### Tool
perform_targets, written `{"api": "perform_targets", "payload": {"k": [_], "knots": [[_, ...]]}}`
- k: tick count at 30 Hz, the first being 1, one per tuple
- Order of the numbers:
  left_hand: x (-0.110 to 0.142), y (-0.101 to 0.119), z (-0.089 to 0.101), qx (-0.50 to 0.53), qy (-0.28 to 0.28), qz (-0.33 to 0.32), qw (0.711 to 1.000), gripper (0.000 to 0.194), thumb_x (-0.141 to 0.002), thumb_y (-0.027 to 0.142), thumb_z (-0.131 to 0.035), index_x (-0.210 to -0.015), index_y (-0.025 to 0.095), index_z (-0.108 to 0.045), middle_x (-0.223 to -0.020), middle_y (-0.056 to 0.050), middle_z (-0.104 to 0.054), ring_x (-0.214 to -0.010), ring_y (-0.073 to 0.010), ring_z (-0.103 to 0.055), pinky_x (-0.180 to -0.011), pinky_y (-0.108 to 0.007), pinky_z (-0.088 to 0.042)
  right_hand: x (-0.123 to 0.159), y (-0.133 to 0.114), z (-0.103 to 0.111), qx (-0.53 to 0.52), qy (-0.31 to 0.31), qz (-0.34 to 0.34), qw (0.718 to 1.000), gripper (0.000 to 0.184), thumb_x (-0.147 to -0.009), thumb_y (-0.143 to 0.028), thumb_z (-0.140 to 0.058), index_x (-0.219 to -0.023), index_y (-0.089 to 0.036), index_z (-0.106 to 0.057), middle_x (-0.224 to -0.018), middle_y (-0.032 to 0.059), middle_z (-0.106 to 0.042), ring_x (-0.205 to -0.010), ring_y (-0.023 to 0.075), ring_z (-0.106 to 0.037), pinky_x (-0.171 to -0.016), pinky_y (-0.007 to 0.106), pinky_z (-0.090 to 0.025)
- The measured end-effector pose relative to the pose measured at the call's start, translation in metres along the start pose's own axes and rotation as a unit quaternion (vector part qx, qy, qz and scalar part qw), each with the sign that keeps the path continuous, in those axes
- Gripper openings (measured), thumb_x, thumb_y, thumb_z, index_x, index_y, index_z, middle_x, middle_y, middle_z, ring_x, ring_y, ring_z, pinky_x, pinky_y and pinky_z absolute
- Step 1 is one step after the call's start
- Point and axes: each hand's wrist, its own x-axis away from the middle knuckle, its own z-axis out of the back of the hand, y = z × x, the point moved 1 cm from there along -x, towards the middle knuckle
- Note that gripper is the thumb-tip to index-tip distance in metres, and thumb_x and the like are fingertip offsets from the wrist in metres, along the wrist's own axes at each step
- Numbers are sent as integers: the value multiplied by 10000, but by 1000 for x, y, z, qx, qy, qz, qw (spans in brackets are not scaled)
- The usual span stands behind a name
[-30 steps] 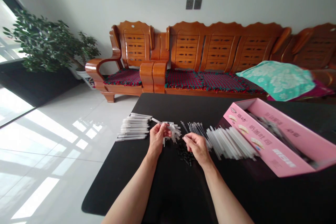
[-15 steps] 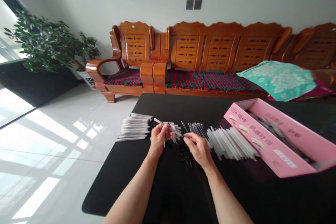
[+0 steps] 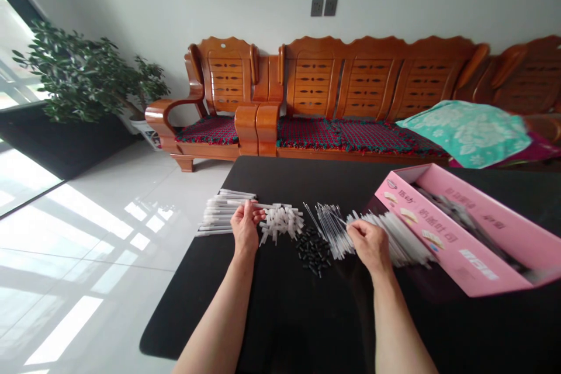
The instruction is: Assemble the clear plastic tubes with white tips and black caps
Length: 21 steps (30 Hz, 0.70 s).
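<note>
My left hand (image 3: 246,228) is closed at the right end of a stack of white capped pens (image 3: 219,213). A slim whitish pen seems to lie in its fingertips, partly hidden. Beside it is a heap of short translucent pen caps (image 3: 283,221). My right hand (image 3: 370,242) is pinched over the left end of a row of clear pen barrels (image 3: 405,239). A thin pen refill (image 3: 340,220) pokes out from its fingertips, above a bundle of refills (image 3: 331,231). Small black plugs (image 3: 313,251) lie in a pile between my hands.
A pink cardboard box (image 3: 442,239) with dark and clear pieces inside stands on the right of the black table (image 3: 298,315). Behind the table are a wooden sofa (image 3: 368,79) and a teal cushion (image 3: 473,131). A potted plant (image 3: 87,76) stands at the left.
My hands have moved apart. The left went left to the stack of pens, and the right went right over the refills and barrels. The caps and black plugs are now uncovered.
</note>
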Motion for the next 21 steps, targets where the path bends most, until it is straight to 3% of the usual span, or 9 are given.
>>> {"api": "perform_targets", "payload": {"k": [5, 8, 10, 14, 18, 21], "knots": [[11, -6, -6, -36, -72, 22, 996, 429, -713, 515, -785, -828, 117, -674, -573, 5, -618, -531, -116, -606, -524, -213, -490, 3, -1, 6, 148, -75, 3, 986, 245, -763, -309, -546, -540, -211, -529, -519, -7, -536, -523, 142, -443, -529, 283, -244], [16, -7, -8, -55, -130, 35, 989, 402, -748, 502, -769, -844, 120, -689, -568, 11, -602, -548, -125, -609, -541, -226, -503, 5, -6, 6, 170, -96, 26, 980, 301, -779, -328, -573, -515, -211, -488, -498, -13, -514, -504, 135, -415, -527, 289, -226], [20, -8, -10, -64, -168, 47, 982, 387, -769, 492, -759, -862, 121, -697, -588, 4, -610, -558, -129, -615, -544, -229, -504, 6, -11, 4, 158, -79, 40, 983, 375, -806, -417, -599, -513, -212, -485, -487, -10, -506, -497, 137, -415, -524, 290, -232], [33, -9, -18, -82, -267, 82, 957, 380, -806, 484, -734, -901, 117, -716, -631, -28, -643, -571, -142, -627, -553, -244, -515, 13, -32, -12, -15, -61, 83, 995, 371, -898, -487, -538, -678, -198, -618, -573, 15, -597, -547, 153, -520, -550, 266, -341], [47, -10, -24, -113, -355, 98, 923, 367, -828, 474, -716, -910, 117, -741, -660, -58, -661, -567, -151, -617, -550, -266, -524, 24, -61, -37, -192, -136, 79, 969, 332, -921, -467, -549, -957, -175, -705, -738, 39, -692, -652, 172, -610, -585, 247, -420], [49, -10, -25, -125, -372, 99, 914, 327, -814, 439, -741, -879, 118, -752, -663, -51, -647, -541, -127, -575, -522, -245, -496, 28, -71, -46, -240, -187, 64, 950, 305, -909, -444, -580, -929, -175, -722, -649, 6, -640, -579, 147, -560, -545, 239, -394]]}}
